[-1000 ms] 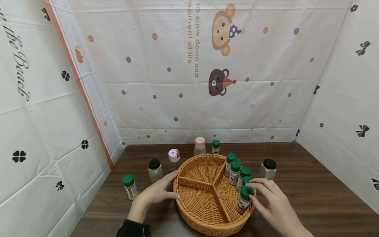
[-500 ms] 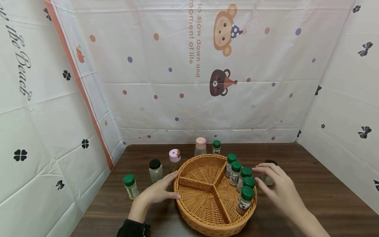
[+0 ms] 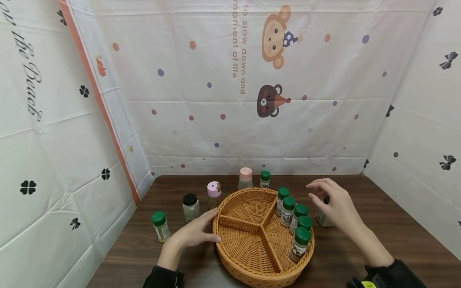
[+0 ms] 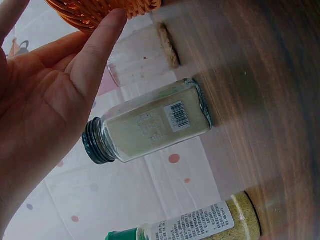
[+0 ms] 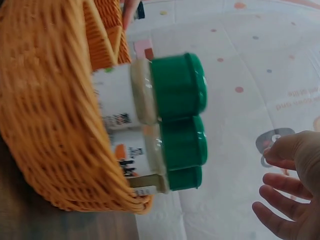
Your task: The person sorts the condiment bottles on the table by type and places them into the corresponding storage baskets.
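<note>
A round wicker basket [image 3: 245, 256] with three compartments stands on the table. My left hand [image 3: 194, 233] rests against its left rim, thumb and fingers extended. Several green-capped spice bottles [image 3: 299, 245] stand in a row in the right compartment; the other two compartments hold nothing. My right hand [image 3: 335, 202] hovers to the right of the basket, fingers loosely bent, holding nothing. It partly hides a black-capped jar [image 3: 325, 221] on the table. In the right wrist view, that hand [image 5: 295, 185] is apart from the green caps [image 5: 178, 86].
Left of the basket stand a green-capped bottle [image 3: 161, 227] and a black-capped jar [image 3: 191, 208]. Behind it are a lilac-capped bottle [image 3: 214, 190], a pink-capped bottle [image 3: 245, 178] and a green-capped bottle [image 3: 265, 179]. Printed cloth [image 3: 201, 132] surrounds the dark wooden table [image 3: 389, 224].
My right hand has let go of the nearest green-capped bottle and moved up and away toward the black-capped jar on the right. My left hand has stayed at the basket rim.
</note>
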`<state>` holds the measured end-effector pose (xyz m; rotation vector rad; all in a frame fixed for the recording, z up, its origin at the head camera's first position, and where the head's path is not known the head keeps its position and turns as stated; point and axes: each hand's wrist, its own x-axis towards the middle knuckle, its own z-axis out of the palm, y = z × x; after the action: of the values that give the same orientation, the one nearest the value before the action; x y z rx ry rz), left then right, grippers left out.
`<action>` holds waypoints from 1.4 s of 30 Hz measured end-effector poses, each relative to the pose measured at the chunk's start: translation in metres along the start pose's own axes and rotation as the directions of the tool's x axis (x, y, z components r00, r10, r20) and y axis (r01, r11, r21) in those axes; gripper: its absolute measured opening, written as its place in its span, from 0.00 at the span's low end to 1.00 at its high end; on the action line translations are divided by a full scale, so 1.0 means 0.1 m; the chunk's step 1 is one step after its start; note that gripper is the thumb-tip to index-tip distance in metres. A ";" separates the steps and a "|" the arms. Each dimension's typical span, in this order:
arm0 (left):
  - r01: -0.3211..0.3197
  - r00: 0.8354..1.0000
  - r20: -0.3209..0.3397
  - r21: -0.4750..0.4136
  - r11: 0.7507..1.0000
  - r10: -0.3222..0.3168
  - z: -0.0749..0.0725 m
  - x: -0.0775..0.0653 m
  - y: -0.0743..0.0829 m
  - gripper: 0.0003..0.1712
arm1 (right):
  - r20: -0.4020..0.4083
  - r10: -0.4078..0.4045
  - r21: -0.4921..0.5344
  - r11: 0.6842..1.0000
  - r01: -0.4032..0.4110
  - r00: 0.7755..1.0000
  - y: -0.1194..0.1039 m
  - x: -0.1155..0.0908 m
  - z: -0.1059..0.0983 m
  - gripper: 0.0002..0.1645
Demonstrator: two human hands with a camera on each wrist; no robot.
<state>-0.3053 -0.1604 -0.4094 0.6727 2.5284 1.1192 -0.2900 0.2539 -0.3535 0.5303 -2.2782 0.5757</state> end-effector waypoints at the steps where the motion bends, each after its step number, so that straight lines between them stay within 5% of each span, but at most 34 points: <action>1: -0.001 1.000 0.001 0.002 1.000 0.001 0.00 0.00 0.00 0.52 | 0.005 0.004 0.002 1.000 -0.004 1.000 0.01 0.03 0.00 0.17; 11: 0.007 1.000 -0.007 0.005 1.000 -0.007 0.00 0.00 0.01 0.52 | 0.059 0.032 0.012 0.999 -0.032 0.998 0.00 0.39 0.05 0.12; 23: 0.013 1.000 -0.002 0.002 1.000 -0.013 0.00 -0.02 0.03 0.52 | 0.145 0.077 0.140 0.985 -0.098 0.986 -0.16 0.88 0.19 0.11; 42: 0.018 1.000 -0.010 0.016 1.000 -0.017 0.00 -0.01 0.02 0.52 | 0.346 0.207 0.037 0.972 -0.234 0.915 -0.33 1.41 0.84 0.13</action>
<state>-0.3037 -0.1597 -0.4083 0.6496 2.5496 1.0997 -0.4107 0.1525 -0.2974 0.4386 -2.6772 0.7332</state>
